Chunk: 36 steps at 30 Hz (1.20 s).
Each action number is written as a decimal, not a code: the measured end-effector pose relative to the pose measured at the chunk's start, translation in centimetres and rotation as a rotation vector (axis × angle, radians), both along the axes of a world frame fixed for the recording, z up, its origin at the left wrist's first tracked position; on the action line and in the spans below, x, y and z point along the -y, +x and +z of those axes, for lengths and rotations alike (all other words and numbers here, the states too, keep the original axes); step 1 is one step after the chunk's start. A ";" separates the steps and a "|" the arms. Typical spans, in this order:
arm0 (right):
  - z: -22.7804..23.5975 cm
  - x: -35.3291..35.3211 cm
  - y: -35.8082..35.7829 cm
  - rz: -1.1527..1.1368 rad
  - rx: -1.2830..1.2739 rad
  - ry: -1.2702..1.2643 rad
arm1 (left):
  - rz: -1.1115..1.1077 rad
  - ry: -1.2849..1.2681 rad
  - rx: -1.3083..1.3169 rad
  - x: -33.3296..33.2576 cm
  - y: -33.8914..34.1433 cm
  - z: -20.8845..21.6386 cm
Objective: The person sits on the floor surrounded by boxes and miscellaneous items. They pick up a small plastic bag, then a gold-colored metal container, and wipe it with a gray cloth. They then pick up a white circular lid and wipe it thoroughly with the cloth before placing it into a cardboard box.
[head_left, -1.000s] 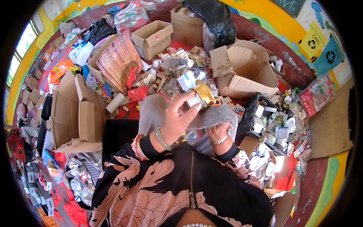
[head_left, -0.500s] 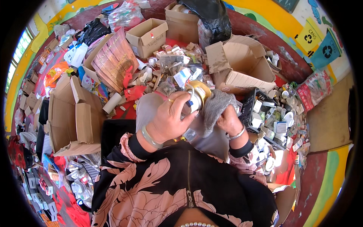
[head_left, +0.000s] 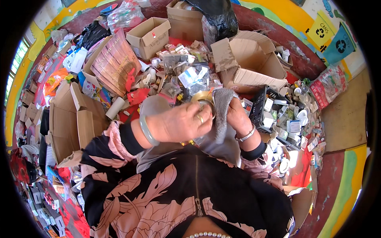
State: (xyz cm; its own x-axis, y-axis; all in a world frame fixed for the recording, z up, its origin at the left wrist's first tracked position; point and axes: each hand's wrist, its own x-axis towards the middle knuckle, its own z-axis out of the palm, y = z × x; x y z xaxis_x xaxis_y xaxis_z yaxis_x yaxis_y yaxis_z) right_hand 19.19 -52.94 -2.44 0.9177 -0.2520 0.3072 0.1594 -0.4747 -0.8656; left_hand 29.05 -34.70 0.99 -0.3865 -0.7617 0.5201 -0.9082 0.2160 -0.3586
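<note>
My left hand (head_left: 180, 122), with a gold ring and a pale bangle at the wrist, has its fingers closed at a round gold-rimmed container (head_left: 204, 96). The hand covers most of the container, so its full shape is hidden. A grey cloth (head_left: 223, 108) is bunched in my right hand (head_left: 239, 118), whose fingers are curled round it. The cloth lies against the container's right side. Both hands are in front of my body, above my grey-clad knees (head_left: 152, 109).
Cardboard boxes stand around me: one at left (head_left: 65, 127), one behind (head_left: 152, 39), one at right (head_left: 254, 59). Between them lies a heap of small packages (head_left: 186, 65). A black plastic crate (head_left: 260, 109) borders more small containers at right. A white roll (head_left: 116, 108) lies at left.
My left hand has turned over and swung right across the container, now hiding most of it. The cloth has come up against the container's side. The view has shifted slightly.
</note>
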 end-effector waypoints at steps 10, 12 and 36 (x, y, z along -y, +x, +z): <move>-5.7 -5.1 0.2 -0.181 0.352 0.611 | 0.213 -0.148 -0.622 -0.2 0.5 1.5; -5.5 -5.1 -0.1 -0.205 0.374 0.632 | 0.209 -0.179 -0.608 0.0 -0.5 1.1; -3.0 -3.2 -0.2 -0.042 0.242 1.162 | -0.354 -0.045 -2.143 1.2 -0.1 -4.8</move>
